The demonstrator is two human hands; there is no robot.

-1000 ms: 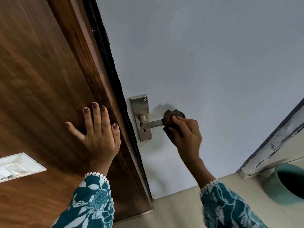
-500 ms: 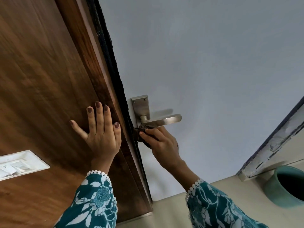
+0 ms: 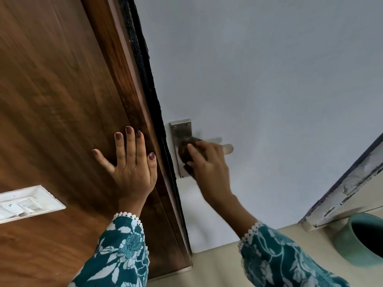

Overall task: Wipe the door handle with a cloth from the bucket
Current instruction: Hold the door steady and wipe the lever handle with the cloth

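Sleeves, count two, teal with white floral print and white scalloped cuffs: one at 7 o'clock, one at 5 o'clock. Hands, count two. Left hand, near centre, lies flat with fingers spread wide on the brown wooden panel, holding nothing. Right hand, just right of centre, is closed around one dark brown cloth, pressing it against the steel backplate; hand and cloth are motion-blurred. Door handle, count one: only the lever tip shows at 3 o'clock of the knuckles, the rest hidden by hand and cloth. Backplate is mounted on the pale grey door. A black strip separates door from wooden panel. White switch plate, count one, at 9 o'clock on the panel. Teal bucket, count one, at 4 o'clock on the beige floor, cut by the frame edge; contents not visible. Chipped white frame stands just beyond the bucket.
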